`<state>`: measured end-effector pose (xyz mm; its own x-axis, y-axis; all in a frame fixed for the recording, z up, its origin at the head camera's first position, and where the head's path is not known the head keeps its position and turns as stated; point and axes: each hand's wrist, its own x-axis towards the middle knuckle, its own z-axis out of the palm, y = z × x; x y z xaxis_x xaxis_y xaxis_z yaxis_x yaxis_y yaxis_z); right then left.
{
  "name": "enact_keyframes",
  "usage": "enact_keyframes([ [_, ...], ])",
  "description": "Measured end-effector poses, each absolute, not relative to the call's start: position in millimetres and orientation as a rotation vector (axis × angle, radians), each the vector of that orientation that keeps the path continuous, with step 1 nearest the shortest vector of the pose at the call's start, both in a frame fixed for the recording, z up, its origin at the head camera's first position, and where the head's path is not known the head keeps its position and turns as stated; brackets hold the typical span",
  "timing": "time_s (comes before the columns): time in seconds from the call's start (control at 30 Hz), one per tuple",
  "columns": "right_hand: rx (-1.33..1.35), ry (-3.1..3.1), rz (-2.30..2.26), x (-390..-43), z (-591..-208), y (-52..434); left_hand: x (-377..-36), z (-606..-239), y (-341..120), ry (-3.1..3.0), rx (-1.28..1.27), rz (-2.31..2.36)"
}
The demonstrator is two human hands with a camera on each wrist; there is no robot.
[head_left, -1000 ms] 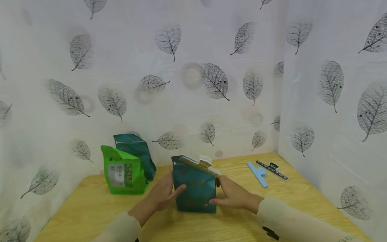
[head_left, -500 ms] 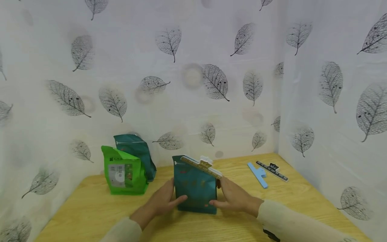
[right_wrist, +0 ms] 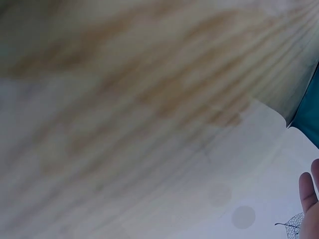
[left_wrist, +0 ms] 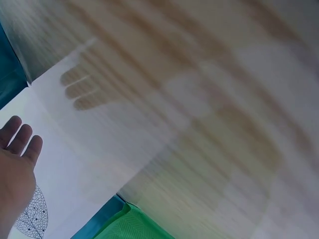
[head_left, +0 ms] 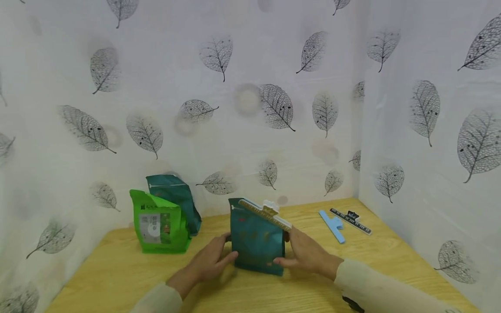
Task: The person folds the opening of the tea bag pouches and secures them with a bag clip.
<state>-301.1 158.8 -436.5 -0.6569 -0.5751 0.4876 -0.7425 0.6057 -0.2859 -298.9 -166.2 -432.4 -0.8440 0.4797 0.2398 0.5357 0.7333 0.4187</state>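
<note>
A teal stand-up pouch (head_left: 256,243) stands on the table, slightly turned. A long white-and-gold bag clip (head_left: 270,211) sits slantwise across its top right corner. My right hand (head_left: 309,254) holds the pouch by its right side, thumb on the front and fingers going behind the edge. At the left edge is my left hand (head_left: 209,258), its thumb tip right at the pouch's side. In the left wrist view the fingers (left_wrist: 22,139) of that hand look straight and spread, away from the teal surface. Part of the right hand's fingers is hidden behind the pouch.
A bright green pouch (head_left: 160,226) stands at the left, in front of another teal pouch (head_left: 174,187). A light blue clip (head_left: 332,226) and a black clip (head_left: 350,221) lie at the back right of the wooden table (head_left: 117,278). Leaf-patterned curtain (head_left: 250,143) encloses the back and sides.
The clipped pouch has shifted a little to the right and turned slightly, the right hand moving with it. The left hand's thumb has slid from the pouch's front to its left edge.
</note>
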Motion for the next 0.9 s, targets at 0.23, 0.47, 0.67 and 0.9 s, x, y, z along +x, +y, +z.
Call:
enact_keyframes([
  [0.23,0.954,-2.524,0.682,-305.3,-439.5,168.5,-299.8,-434.2,-168.5,-2.8,-0.775,-0.757],
  [0.47,0.855,-2.556,0.689,-308.5,-438.9,177.0,-304.3,-435.0,-176.3,-2.787,-0.614,-0.657],
  [0.67,0.777,-2.584,0.684,-307.1,-436.9,185.0,-305.1,-435.5,-183.6,-2.722,-0.591,-0.54],
  [0.9,0.742,-2.616,0.712,-307.5,-435.5,191.8,-303.6,-435.7,-190.1,-2.643,-0.592,-0.49],
])
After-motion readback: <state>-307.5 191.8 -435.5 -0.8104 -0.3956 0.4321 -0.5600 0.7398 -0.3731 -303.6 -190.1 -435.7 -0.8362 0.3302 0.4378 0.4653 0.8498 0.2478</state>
